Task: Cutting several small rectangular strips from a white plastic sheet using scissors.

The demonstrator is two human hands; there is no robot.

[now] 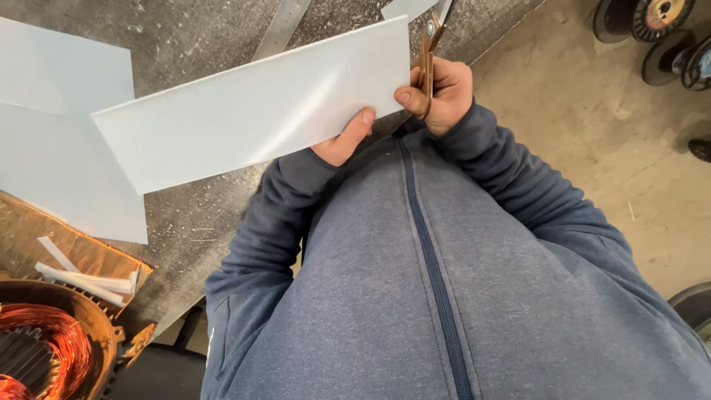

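Pinching the near right edge of the pale sheet (252,111), the left hand (342,141) holds it above the bench (215,215); the right hand (441,92) is closed around scissors (428,52). Thumbs sit near the blades, so a slip might nick them.

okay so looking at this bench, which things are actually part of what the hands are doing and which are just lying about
In use:
white sheet strip, pinched by the left hand
scissors, gripped in the right hand at the strip's edge

Lying about:
larger white sheets on the workbench
metal ruler
motor stator with copper windings
folded white slips
wire spools on the floor
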